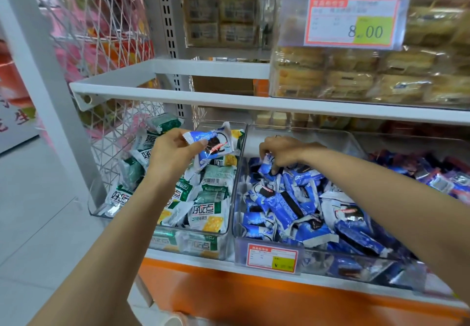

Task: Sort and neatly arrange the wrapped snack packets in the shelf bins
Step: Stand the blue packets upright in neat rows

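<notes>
My left hand (171,153) holds a blue and white snack packet (213,145) above the left clear bin (223,224), which is full of green and white packets (206,212). In the middle clear bin (237,198) lies a heap of blue and white packets (292,206). My right hand (283,151) reaches into the back of that bin with its fingers closed on one blue packet (265,165) at the top of the heap.
A white shelf rail (203,98) runs just above the bins, carrying a clear box of yellow pastries (356,79) with a price tag (353,20). A third bin of dark blue and red packets (432,175) stands at the right. White net fencing (101,33) closes the left side.
</notes>
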The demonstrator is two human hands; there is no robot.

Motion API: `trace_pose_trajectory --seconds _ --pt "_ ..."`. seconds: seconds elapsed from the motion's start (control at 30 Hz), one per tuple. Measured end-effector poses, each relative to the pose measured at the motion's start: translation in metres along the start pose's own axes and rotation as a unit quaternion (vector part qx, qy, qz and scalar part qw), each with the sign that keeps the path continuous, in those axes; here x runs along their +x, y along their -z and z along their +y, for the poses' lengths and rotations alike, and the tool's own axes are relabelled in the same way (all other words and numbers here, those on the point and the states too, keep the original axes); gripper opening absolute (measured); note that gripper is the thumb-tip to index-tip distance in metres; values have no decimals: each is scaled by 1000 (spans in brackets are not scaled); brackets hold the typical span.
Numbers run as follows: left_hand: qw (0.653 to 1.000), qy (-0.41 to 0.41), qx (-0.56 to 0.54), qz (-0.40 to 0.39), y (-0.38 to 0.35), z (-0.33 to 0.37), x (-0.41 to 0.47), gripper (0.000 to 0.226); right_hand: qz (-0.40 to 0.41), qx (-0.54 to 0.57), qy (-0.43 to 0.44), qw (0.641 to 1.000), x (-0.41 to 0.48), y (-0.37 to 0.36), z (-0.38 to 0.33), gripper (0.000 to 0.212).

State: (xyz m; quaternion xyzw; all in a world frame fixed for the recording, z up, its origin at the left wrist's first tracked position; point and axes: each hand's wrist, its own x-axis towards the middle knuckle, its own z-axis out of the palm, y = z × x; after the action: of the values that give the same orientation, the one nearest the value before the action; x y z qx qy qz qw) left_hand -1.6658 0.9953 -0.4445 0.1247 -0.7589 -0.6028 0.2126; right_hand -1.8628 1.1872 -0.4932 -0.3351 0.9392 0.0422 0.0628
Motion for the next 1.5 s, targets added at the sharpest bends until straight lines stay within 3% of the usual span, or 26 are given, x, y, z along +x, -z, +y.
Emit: trace_pose_trajectory --seconds 0.07,0.13,0.23,0.3,0.4,0.6,0.9,1.0,1.13,1.3,1.37,1.43,1.5 --pt "1000 -2 0 -2 0 0 -1 13 7 100 -9 995 -1 3 8 38" --pt "1000 -2 -3 -2 0 1 -2 13 64 196 -12 978 -4 7 13 36" --pt "1000 -1 -7 -2 1 2 -3 14 108 229 -19 967 -5 13 11 44" --pt "1000 -1 -5 -3 1 2 -4 13 95 242 -40 965 -3 11 4 32" --pt "1000 -2 -8 -3 0 3 -4 14 92 195 -82 973 1 3 -7 15" --pt "1000 0 -10 -8 -1 4 -5 14 153 218 -164 950 13 -12 -3 15" --pt "1000 -5 -19 -17 -1 6 -3 14 248 255 -127 926 -18 15 10 9" --pt "999 -19 -6 -43 -7 9 -4 12 233 257 -132 928 -43 26 32 10" --pt "996 -39 17 -80 -25 11 -6 17 263 160 -190 932 -69 25 66 8" --pt "993 -47 38 -96 -56 12 -9 29 205 47 -218 953 -98 28 71 18" --pt "991 -54 44 -110 -69 14 -11 20 214 164 -206 941 -108 41 54 31" --pt "989 -67 50 -125 -81 16 -11 21 142 375 -144 905 -126 56 28 50" --pt "986 -77 56 -139 -92 17 -13 25 74 446 -87 888 -148 62 4 79"
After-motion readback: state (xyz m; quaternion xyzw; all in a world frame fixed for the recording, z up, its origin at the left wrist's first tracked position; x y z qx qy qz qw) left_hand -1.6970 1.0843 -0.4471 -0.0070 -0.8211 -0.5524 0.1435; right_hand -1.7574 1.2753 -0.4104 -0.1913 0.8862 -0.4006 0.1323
